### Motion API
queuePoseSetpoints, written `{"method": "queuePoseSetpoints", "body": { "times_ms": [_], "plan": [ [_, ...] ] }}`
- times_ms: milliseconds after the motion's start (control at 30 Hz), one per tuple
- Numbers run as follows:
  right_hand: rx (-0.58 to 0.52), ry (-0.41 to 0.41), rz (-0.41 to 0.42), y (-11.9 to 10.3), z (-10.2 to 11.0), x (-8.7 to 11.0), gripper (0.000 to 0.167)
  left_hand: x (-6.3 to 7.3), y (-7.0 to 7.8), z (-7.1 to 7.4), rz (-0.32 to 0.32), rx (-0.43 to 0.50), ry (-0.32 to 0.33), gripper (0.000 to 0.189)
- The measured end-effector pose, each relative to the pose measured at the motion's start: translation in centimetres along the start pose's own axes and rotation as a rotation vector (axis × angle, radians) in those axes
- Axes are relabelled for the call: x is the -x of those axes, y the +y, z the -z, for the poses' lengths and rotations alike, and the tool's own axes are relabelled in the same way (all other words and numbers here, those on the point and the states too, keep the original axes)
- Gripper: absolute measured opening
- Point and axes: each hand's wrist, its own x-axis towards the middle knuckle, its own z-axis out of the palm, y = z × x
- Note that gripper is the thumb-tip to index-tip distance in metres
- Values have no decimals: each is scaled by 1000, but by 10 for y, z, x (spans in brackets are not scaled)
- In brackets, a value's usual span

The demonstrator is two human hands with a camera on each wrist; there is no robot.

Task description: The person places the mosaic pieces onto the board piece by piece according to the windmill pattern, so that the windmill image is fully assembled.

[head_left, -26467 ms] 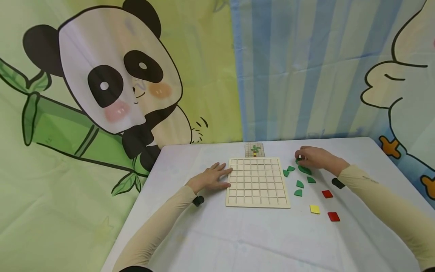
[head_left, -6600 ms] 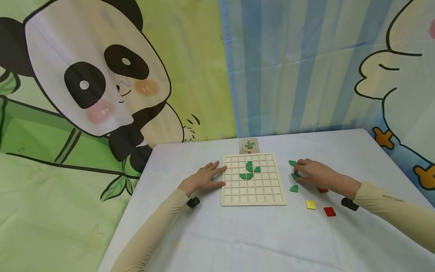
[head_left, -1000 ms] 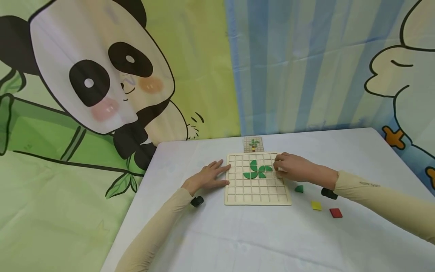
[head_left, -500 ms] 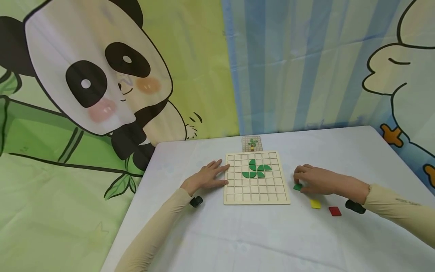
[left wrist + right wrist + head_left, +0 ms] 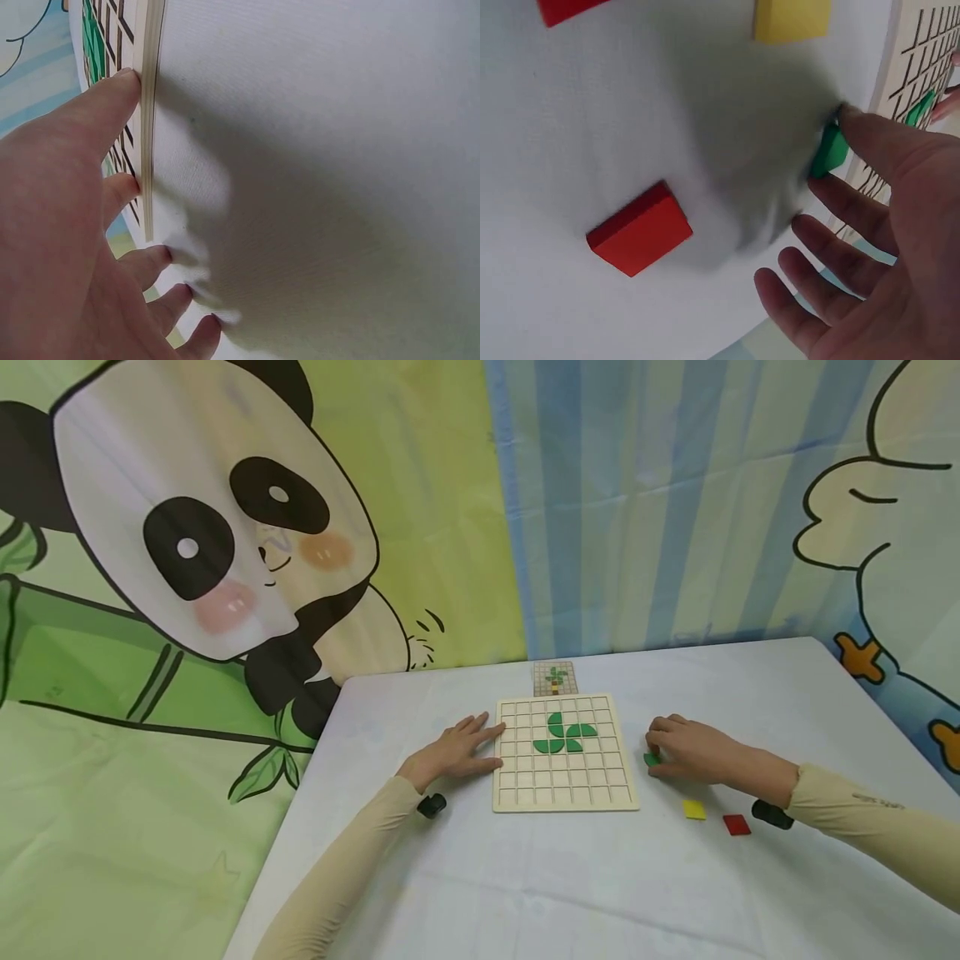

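A wooden grid board lies on the white table, with several green quarter-round tiles set in its cells like leaves. My left hand rests at the board's left edge, fingers spread; in the left wrist view the thumb and index fingertips touch the rim and the other fingertips rest on the tablecloth. Right of the board, my right hand pinches one green quarter-round tile between thumb and index finger, close over the cloth. The other fingers of that hand are loosely bent and hold nothing.
A small pattern card with a green, red and yellow figure lies against the board's far edge. Near the right hand lie a yellow square tile and a red tile. Another red tile shows only in the right wrist view.
Over the longer span, green tiles have moved from the table into the board's cells. In the last second my right hand left the board's right edge and took hold of another green tile.
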Motion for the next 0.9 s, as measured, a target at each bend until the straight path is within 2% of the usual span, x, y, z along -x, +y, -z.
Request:
{"method": "queuePoseSetpoints", "body": {
  "times_ms": [233,500,633,900],
  "plan": [
    [-15,11,40,0,-2,0,20,2,0,0,0,-5,2,78],
    [-18,-9,38,2,2,2,23,2,1,3,-9,2,8,77],
    [-37,-8,57,3,4,2,29,1,1,3,-4,-3,10,77],
    [-28,7,96,1,6,-1,26,3,1,2,-13,11,9,77]
  ]
}}
